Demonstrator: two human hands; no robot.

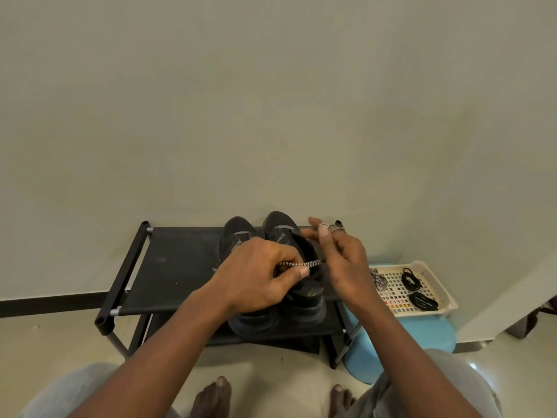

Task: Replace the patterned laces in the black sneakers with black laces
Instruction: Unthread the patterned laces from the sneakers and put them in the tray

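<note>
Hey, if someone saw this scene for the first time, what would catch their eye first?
Two hands meet over a pair of black sneakers on the black shoe rack: the left hand pinches a black-and-white patterned lace stretched toward the right hand. To the right, a cream basket holds a second patterned lace and two black lace bundles.

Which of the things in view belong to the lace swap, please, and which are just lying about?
Job: black sneakers, patterned lace pinched by the left hand, black laces and a second patterned lace in the basket.
Lying about: shoe rack, blue stool.
</note>
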